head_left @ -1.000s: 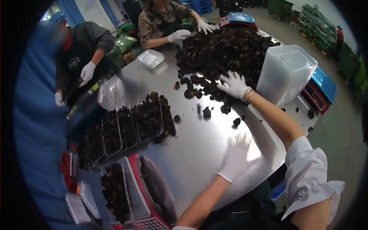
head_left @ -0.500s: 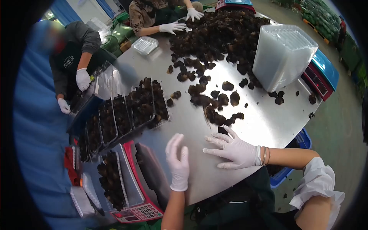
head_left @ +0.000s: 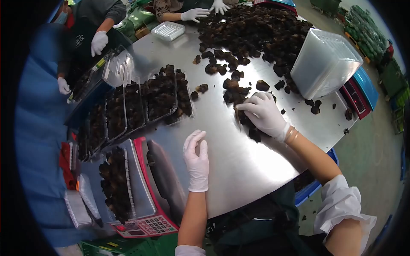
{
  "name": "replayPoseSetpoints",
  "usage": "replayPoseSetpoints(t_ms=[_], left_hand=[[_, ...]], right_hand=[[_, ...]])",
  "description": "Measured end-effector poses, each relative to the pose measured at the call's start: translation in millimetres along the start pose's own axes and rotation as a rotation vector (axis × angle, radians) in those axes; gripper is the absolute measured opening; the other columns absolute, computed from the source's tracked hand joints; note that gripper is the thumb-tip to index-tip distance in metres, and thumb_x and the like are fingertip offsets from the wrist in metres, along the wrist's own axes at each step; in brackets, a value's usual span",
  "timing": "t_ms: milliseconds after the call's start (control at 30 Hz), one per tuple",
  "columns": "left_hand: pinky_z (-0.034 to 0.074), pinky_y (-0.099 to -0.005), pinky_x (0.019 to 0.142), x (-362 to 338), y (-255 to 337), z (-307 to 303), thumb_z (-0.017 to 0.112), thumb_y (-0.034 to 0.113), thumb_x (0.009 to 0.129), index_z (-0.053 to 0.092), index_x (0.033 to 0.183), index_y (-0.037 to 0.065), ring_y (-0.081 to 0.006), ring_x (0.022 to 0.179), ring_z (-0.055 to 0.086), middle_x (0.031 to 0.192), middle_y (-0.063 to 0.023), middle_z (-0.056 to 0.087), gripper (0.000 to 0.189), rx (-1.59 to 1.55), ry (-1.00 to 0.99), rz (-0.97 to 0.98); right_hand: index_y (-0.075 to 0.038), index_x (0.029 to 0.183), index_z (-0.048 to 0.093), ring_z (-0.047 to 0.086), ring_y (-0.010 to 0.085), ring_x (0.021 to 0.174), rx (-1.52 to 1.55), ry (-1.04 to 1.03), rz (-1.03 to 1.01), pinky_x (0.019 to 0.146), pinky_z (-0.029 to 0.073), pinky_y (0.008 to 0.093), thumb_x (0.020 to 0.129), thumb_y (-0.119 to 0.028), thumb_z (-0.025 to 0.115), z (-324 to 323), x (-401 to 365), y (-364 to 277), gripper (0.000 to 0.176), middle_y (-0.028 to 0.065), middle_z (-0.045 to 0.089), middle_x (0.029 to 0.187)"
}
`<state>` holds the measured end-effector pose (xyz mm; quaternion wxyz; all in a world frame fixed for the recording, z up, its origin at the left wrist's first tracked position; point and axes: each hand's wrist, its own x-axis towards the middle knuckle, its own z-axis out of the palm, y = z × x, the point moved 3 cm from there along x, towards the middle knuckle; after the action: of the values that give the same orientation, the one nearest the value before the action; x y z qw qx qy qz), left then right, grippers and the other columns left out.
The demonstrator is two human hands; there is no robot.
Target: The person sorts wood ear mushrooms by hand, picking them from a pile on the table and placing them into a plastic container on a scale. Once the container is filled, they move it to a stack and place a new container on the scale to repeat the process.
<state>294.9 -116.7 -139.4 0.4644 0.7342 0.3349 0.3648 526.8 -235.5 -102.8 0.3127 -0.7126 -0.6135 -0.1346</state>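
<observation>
My right hand [head_left: 267, 115], in a white glove, is over a trail of dark brown dried mushrooms [head_left: 234, 91] on the metal table. Its fingers are bent and drawn together on some of these pieces, and the palm hides part of them. Empty, with loosely curved fingers and the thumb apart, my gloved left hand [head_left: 197, 162] hovers near the table's front. To its left is a red-edged scale [head_left: 151, 192] bearing a clear tray filled with dark pieces [head_left: 114, 183].
Filled clear trays [head_left: 141, 102] stand in a row at left. At the back lies a large mushroom heap [head_left: 256, 32], beside stacked empty trays [head_left: 326, 64] and a blue-topped scale [head_left: 365, 87]. Two co-workers' gloved hands [head_left: 194, 15] [head_left: 99, 42] are across the table.
My right hand has moved forward from the bare metal onto the mushroom trail, its spread fingers now drawn together. My left hand stays near the scale. The camera view has shifted a little.
</observation>
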Motion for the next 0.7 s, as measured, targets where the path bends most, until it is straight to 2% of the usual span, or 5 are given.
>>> replayPoseSetpoints(t_ms=[167,300,467,600,700], left_hand=[[0.049,-0.0342,0.101,0.6,-5.3,-3.0,0.061,-0.001,0.093,0.072,0.115,0.004,-0.0234,0.118,0.060,0.127,-0.0113,0.063,0.025,-0.075,0.036,-0.011],[0.050,-0.0341,0.099,-0.4,-2.6,-3.8,0.062,-0.001,0.092,0.072,0.114,0.004,-0.0235,0.117,0.061,0.125,-0.0113,0.065,0.024,-0.052,0.030,0.012],[0.050,-0.0342,0.100,-1.2,-3.4,-4.0,0.062,-0.001,0.092,0.072,0.113,0.004,-0.0237,0.115,0.062,0.122,-0.0114,0.066,0.024,-0.063,0.008,0.016],[0.049,-0.0343,0.101,-0.6,-2.8,-2.2,0.060,-0.001,0.093,0.072,0.112,0.002,-0.0237,0.116,0.062,0.122,-0.0115,0.067,0.023,-0.030,-0.006,0.021],[0.048,-0.0347,0.103,-0.3,-1.7,-0.5,0.060,-0.002,0.093,0.071,0.112,0.001,-0.0238,0.117,0.062,0.122,-0.0117,0.067,0.022,-0.027,-0.028,0.005]], right_hand=[[-0.019,0.091,0.076,0.057,0.0184,0.097,-0.008,-0.269,-0.117,0.091,0.039,0.0385,0.087,-0.014,0.070,13.0,23.3,5.0,0.009,-0.0042,0.066,0.091],[-0.021,0.087,0.073,0.057,0.0181,0.093,0.087,-0.180,-0.113,0.083,0.040,0.0354,0.084,-0.019,0.073,-3.3,3.2,5.1,0.004,-0.0040,0.063,0.084],[-0.011,0.094,0.076,0.060,0.0237,0.089,0.085,0.199,0.281,0.086,0.045,0.0366,0.077,-0.003,0.078,-106.7,-54.4,-21.4,0.019,0.0020,0.067,0.083],[-0.001,0.107,0.073,0.062,0.0177,0.095,0.051,0.695,0.763,0.090,0.046,0.0262,0.089,0.005,0.066,-166.8,-195.4,18.4,0.020,0.0061,0.069,0.101],[-0.003,0.120,0.070,0.060,0.0202,0.107,-0.432,0.485,0.978,0.097,0.046,0.0305,0.093,0.003,0.063,-196.0,-289.0,39.8,0.029,0.0082,0.067,0.118]])
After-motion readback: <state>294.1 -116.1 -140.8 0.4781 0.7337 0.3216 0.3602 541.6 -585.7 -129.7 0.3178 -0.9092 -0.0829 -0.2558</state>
